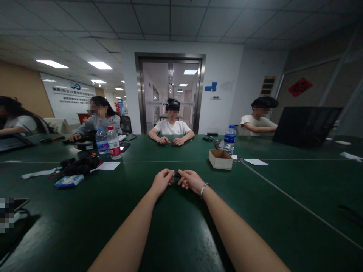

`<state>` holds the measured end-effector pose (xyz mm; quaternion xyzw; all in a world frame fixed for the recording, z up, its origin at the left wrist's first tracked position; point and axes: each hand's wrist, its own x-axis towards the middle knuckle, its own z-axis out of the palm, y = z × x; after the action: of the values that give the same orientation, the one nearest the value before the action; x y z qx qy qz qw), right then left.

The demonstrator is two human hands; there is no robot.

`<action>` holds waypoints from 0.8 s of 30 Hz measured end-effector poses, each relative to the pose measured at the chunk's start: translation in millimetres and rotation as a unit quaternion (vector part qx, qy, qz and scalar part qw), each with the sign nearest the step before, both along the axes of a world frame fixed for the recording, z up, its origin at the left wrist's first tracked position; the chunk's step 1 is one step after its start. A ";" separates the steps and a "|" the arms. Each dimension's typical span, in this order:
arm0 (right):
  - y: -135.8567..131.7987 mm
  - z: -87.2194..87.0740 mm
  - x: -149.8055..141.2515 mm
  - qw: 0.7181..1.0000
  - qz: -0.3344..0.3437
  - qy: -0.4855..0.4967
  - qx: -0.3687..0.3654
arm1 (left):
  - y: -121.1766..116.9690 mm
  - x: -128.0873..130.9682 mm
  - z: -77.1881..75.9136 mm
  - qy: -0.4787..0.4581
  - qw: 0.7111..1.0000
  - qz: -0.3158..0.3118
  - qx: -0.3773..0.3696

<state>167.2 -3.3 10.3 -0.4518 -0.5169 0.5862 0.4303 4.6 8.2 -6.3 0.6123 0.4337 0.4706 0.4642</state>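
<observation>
Beyond right hand (pixel 193 181) — box (pixel 222 163), bottle (pixel 230 138).

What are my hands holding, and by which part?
A small dark object, its kind unclear: right hand at one end, left hand seemingly at the other.

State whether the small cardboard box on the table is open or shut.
Open. The cardboard box is uncovered on top, so its brown inside shows.

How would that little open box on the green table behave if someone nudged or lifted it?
The box would probably slide rather than tip, being low for its width. Looking thin-walled, it is likely light, and may bend under a hard squeeze.
</observation>
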 end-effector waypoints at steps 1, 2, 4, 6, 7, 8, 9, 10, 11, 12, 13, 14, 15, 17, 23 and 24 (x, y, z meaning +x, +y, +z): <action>-0.3 0.3 -0.2 1.000 -0.001 -0.002 0.001 | 0.3 -0.6 -0.5 0.002 1.000 -0.004 0.007; -0.6 0.8 -0.3 1.000 -0.002 -0.003 0.002 | 0.1 -1.3 -0.4 0.002 1.000 -0.009 0.017; -1.5 1.7 -0.6 1.000 -0.004 -0.003 0.003 | -1.2 -2.4 1.0 -0.005 0.999 -0.017 0.037; -2.2 2.4 -0.9 1.000 -0.003 -0.001 0.003 | -2.6 -2.8 2.7 -0.007 0.999 -0.023 0.048; -2.4 2.5 -1.1 1.000 -0.002 -0.001 0.004 | -3.1 -2.6 3.3 -0.006 0.999 -0.022 0.047; -2.4 2.4 -1.2 1.000 -0.001 -0.002 0.006 | -3.2 -2.1 3.6 -0.005 0.999 -0.018 0.041; -2.2 2.1 -1.3 1.000 0.000 -0.004 0.008 | -3.2 -1.5 3.7 -0.004 0.999 -0.012 0.035; -1.9 1.7 -1.5 1.000 -0.001 -0.006 0.010 | -3.0 -0.9 3.6 -0.005 1.000 -0.005 0.029; -1.5 1.2 -1.5 1.000 -0.001 -0.008 0.011 | -2.9 -0.2 3.5 -0.006 1.000 -0.001 0.024; -1.0 0.7 -1.6 1.000 -0.002 -0.010 0.010 | -2.8 0.3 3.5 -0.008 1.000 0.001 0.021; -0.7 0.3 -1.5 1.000 -0.002 -0.011 0.009 | -2.9 0.7 3.6 -0.010 1.000 0.000 0.020; -0.3 0.0 -1.5 1.000 -0.001 -0.011 0.007 | -3.1 0.9 3.8 -0.012 1.000 -0.001 0.022; -0.1 -0.2 -1.4 1.000 0.000 -0.010 0.005 | -3.5 0.8 4.2 -0.012 1.000 -0.003 0.025; 0.1 -0.1 -1.1 1.000 0.001 -0.008 0.002 | -4.4 0.2 5.1 -0.014 0.999 -0.005 0.034; 0.4 -0.1 -0.3 1.000 0.004 -0.005 0.002 | -6.3 -2.3 7.6 -0.025 0.998 -0.014 0.051; 0.4 -0.1 -0.3 1.000 0.004 -0.005 0.001 | -6.5 -2.3 7.9 -0.025 0.998 -0.015 0.049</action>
<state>166.9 -2.9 10.2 -0.4522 -0.5215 0.5849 0.4259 2.3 1.7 1.5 0.6285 0.3890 0.5000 0.4513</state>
